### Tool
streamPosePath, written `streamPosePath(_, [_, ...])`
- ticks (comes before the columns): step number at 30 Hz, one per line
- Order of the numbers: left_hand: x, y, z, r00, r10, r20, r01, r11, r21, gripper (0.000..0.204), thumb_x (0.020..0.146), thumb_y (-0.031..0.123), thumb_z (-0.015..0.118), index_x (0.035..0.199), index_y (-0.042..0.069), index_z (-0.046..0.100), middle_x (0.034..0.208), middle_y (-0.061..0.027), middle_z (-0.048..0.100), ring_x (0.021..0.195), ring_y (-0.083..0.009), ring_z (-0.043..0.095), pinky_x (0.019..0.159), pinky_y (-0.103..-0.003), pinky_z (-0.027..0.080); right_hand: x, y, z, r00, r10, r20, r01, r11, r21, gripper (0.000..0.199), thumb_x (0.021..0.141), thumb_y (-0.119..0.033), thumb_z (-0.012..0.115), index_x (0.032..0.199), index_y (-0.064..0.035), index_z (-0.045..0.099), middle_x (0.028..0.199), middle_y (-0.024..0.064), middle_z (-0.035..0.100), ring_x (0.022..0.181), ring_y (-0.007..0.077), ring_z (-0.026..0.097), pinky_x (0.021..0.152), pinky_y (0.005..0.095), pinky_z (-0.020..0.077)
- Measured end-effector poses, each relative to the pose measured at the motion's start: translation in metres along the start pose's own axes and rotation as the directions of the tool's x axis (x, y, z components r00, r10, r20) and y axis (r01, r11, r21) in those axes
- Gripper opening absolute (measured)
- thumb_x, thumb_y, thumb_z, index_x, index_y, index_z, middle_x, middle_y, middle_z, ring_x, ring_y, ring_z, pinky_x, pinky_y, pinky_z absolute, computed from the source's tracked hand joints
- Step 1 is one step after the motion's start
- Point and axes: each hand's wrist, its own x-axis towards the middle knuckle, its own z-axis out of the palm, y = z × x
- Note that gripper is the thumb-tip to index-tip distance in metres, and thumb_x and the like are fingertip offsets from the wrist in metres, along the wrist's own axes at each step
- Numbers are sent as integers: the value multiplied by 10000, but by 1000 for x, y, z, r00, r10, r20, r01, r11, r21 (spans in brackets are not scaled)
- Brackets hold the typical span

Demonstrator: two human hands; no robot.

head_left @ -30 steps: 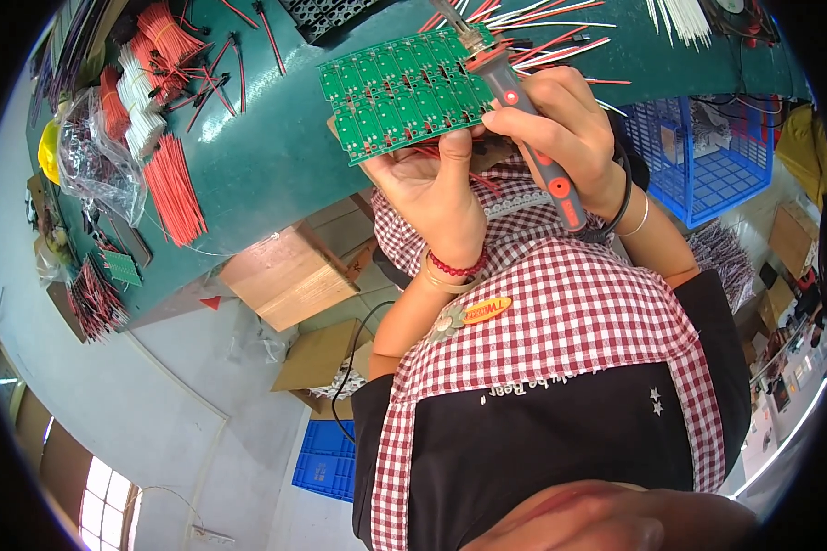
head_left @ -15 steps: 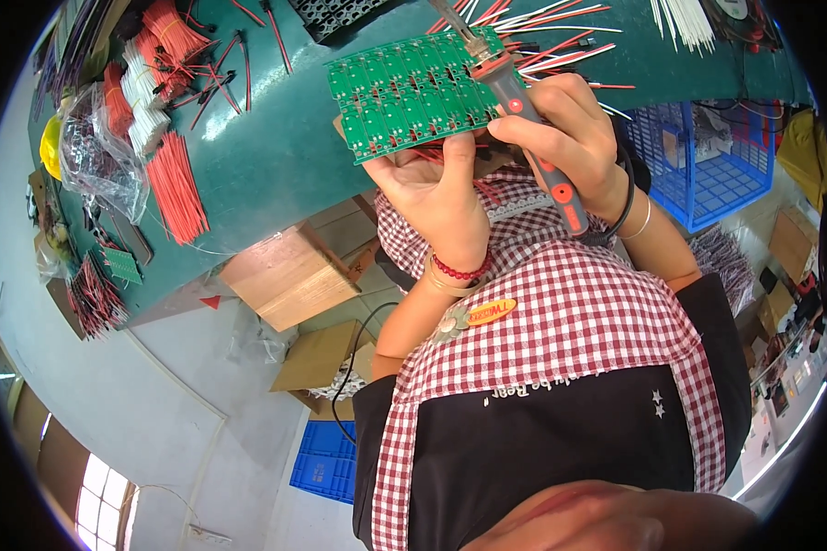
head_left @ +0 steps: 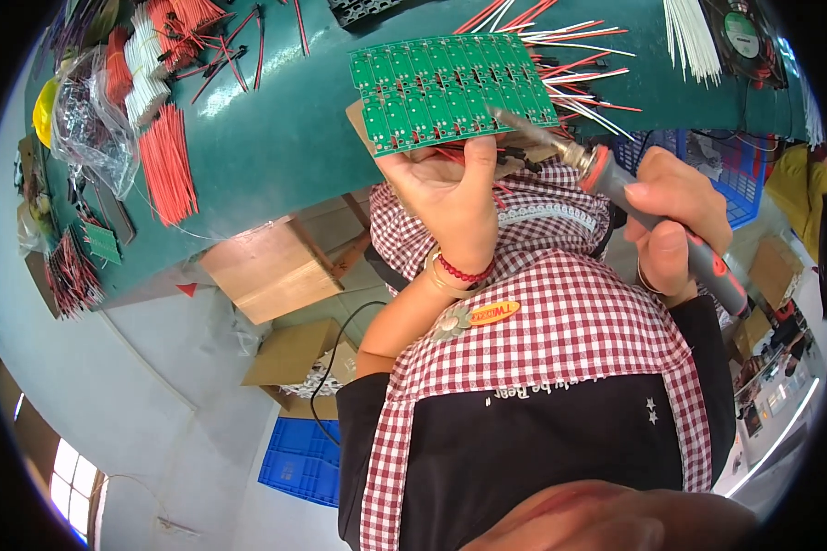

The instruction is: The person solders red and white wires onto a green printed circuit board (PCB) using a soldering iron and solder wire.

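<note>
My left hand (head_left: 455, 197) is closed on the near edge of a green circuit board panel (head_left: 450, 87), its thumb in front and the other fingers behind it. Red and white wires (head_left: 579, 73) stick out past the panel's right side. My right hand (head_left: 675, 211) grips a grey and red soldering iron (head_left: 629, 188) by its handle. The iron's metal tip points up and left, over the lower right part of the panel; whether it touches cannot be told. A piece of brown cardboard shows behind the panel's left edge.
On the green table (head_left: 266, 147) at left lie bundles of red wires (head_left: 167, 165) and white wires (head_left: 142, 73), beside a clear plastic bag (head_left: 92, 129). White wires (head_left: 689, 41) and a round black spool (head_left: 746, 37) lie at right. A blue crate (head_left: 740, 188) stands below.
The soldering iron has swung down and right with my right hand, and its tip now shows in front of the panel. The panel sits slightly further right in the picture.
</note>
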Motion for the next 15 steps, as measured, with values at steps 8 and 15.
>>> streamPosePath(8, [-2,-6,0,999,-19,-29,20,1000,14,658,761,-105,690,1307,13,342,1204,-109,490,1058,-185,547,930,-328,471,-3,-6,7,985,173,-13,-174,985,-11,297,903,-247,598,950,31,692,551,41,531,478,129,489,441,279,350])
streamPosePath(15, [-2,1,7,998,-37,-42,34,997,-63,667,767,-122,655,1324,21,317,1217,-113,483,1068,-186,542,933,-332,471,-4,-9,9,979,204,-7,-204,979,-3,359,933,-316,591,973,27,688,546,44,547,448,120,497,421,265,345])
